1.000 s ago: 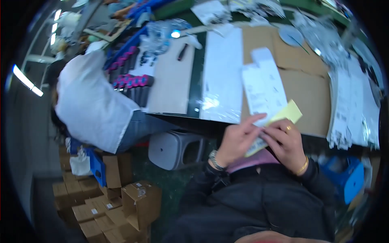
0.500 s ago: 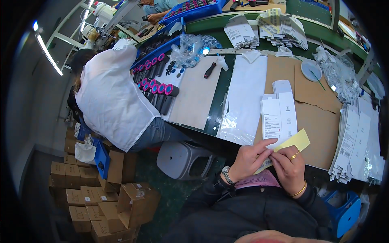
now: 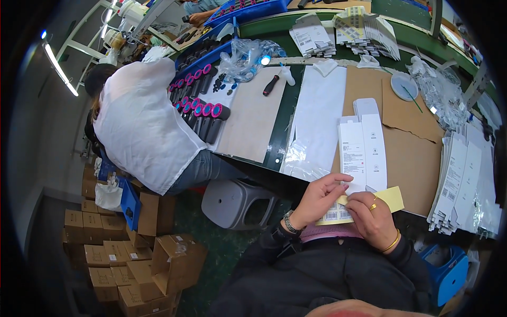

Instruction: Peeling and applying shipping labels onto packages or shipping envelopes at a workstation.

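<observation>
Barely shifted since before, both hands, left [image 3: 316,198] and right [image 3: 374,217], pinch the yellow label sheet [image 3: 390,197] between them.

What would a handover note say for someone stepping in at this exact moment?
Left hand: fingertips on the yellow label sheet, at the lower end of the white flat carton.
Right hand: pinching the same sheet from below.
A second flat carton lies alongside on the brown cardboard; a stack of flat cartons waits at the right.
Done: cannot tell.
Left: the stack looks untouched.
</observation>
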`<state>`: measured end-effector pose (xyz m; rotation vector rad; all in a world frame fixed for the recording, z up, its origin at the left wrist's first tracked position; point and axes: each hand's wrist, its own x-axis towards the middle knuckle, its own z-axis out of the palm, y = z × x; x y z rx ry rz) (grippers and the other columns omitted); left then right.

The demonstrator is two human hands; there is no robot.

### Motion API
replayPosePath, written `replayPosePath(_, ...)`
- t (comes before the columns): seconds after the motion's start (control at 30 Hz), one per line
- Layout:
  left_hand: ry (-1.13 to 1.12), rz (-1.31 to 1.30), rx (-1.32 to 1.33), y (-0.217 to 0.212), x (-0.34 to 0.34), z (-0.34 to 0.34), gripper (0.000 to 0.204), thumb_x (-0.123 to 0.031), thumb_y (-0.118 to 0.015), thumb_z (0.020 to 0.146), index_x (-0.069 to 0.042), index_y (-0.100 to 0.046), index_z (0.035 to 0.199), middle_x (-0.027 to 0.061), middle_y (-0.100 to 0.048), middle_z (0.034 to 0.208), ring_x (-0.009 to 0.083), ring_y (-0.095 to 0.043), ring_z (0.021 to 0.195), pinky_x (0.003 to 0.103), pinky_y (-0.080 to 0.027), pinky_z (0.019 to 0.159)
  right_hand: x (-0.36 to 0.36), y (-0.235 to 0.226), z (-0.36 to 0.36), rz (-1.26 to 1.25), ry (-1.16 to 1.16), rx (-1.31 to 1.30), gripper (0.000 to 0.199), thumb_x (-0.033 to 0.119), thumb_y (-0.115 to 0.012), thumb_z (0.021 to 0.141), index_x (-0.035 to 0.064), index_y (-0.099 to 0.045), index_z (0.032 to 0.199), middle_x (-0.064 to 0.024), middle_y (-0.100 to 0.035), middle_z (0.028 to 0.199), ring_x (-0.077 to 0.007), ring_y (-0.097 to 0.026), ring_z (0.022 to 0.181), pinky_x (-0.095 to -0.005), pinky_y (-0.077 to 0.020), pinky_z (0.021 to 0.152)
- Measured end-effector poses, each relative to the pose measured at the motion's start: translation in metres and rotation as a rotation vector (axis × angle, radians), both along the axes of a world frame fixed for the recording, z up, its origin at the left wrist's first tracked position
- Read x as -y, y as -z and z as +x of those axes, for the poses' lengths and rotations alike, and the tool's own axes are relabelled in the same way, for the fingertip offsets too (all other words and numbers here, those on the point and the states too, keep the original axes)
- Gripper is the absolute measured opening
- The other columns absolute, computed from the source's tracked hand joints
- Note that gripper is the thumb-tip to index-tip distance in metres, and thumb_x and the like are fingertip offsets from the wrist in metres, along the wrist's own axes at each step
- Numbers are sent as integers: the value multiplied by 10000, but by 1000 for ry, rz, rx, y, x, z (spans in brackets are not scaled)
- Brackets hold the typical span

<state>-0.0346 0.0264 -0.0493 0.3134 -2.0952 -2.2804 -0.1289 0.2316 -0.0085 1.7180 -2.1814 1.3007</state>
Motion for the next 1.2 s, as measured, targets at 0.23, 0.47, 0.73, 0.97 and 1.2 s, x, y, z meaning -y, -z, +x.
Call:
replayPosePath(0.23, -33, -30, -21, 1, -3, 5, 243, -104, -718, 1115, 9, -760, 1327, 62, -835, 1044, 47, -722, 969, 223, -573, 857, -9, 1, -5, -98, -12, 286, 186, -89, -764, 924, -10, -697, 1079, -169, -753, 1146, -358, -748, 1032, -403, -591, 888)
replayPosePath(0.47, 162, -677, -167, -16, 9, 17, 124, -121, -853, 983, 1, -850, 1000, 132, -808, 902, 212, -771, 755, 305, -604, 716, -8, 6, -55, -154, 266, 466, 101, -12, -778, 986, -3, -730, 1075, -145, -776, 1231, -269, -701, 1171, -392, -518, 1075)
replayPosePath(0.73, -60, -938, -277, -2, 3, 5, 118, -149, -898, 914, -62, -824, 940, 74, -721, 880, 250, -725, 682, 343, -531, 589, 8, 31, -70, 15, 236, 402, 112, 120, -855, 959, 59, -790, 1028, -69, -751, 1339, -271, -605, 1322, -417, -460, 1147)
replayPosePath(0.97, -91, -914, -376, 16, -4, -4, 259, -75, -915, 900, -58, -831, 1145, 87, -743, 1121, 216, -733, 676, 336, -536, 609, 12, 45, -77, 114, 220, 396, 86, 129, -870, 934, 76, -824, 984, -45, -730, 1375, -279, -550, 1369, -416, -457, 1152)
replayPosePath(1.2, -96, -917, -374, 19, -3, -6, 297, -134, -911, 893, -82, -820, 1171, 40, -742, 1152, 195, -725, 681, 336, -528, 585, 10, 48, -78, 178, 206, 349, 72, 128, -877, 913, 88, -841, 962, -31, -708, 1409, -276, -496, 1419, -429, -438, 1182)
